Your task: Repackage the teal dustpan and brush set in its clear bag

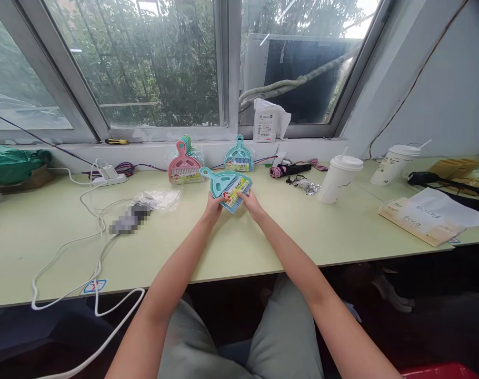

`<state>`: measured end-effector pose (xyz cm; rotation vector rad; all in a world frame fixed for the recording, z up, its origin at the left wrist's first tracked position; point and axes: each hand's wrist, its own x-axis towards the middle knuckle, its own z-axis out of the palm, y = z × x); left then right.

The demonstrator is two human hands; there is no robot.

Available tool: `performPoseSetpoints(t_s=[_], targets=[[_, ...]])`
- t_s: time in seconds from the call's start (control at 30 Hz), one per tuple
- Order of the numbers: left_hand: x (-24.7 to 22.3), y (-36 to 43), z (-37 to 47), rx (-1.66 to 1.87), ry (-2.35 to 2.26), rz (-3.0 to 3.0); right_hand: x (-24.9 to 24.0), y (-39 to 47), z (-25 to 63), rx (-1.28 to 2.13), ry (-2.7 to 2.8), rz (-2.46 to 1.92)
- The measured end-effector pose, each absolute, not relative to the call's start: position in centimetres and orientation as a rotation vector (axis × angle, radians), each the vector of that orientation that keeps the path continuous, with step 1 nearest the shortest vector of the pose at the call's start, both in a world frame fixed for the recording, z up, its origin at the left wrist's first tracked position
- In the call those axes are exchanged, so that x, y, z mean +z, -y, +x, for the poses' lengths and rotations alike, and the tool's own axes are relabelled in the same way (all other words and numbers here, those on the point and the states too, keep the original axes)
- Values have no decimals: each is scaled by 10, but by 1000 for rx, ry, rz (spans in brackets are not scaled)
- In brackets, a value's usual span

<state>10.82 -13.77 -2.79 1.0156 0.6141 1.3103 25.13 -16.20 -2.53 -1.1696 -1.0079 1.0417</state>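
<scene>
A teal mini dustpan and brush set (223, 182) with a yellow-green label is held tilted above the table, its handle pointing up and left. My left hand (214, 206) grips its lower left edge, thumb on the label. On the right edge, my right hand (251, 204) is closed with its thumb on the front. Behind, against the wall, leans another teal dustpan set (239, 157) in clear wrap. To its left stands a row of several dustpan sets (184, 166), the front one pink with green ones behind.
Crumpled clear plastic wrap (160, 200) and white cables (101, 226) lie at left. To the right are a folded umbrella (290, 170), keys (308, 185), two white cups (339, 179) and a tissue pack (425, 218). A box cutter (116, 141) and a white package (266, 123) rest on the sill.
</scene>
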Motion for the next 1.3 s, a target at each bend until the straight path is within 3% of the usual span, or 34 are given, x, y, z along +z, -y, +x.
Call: performPoseSetpoints(t_s=[0.1,0.23,0.4,0.5,0.63,0.87,1.0,1.17,1.3], targets=[[-21,140,106,1253,-602,1129,-25,162,252,1325,831,-984],[-10,131,87,1140,-816,1497,-21,161,258,1351,689,-917],[-19,117,35,1152,-2049,1959,-25,158,272,1283,628,-908],[-27,113,9,825,-2431,1984,-28,157,275,1254,601,-933],[-20,115,10,550,-2277,2315,-28,155,275,1244,590,-940],[-12,126,49,917,-1591,2758,-24,155,280,1235,582,-913],[-12,122,39,978,-1613,2643,-22,155,285,1211,566,-933],[8,130,32,1527,-1562,2404,-18,155,289,1192,528,-924],[14,137,34,1677,-1642,2245,-17,155,292,1175,508,-905]])
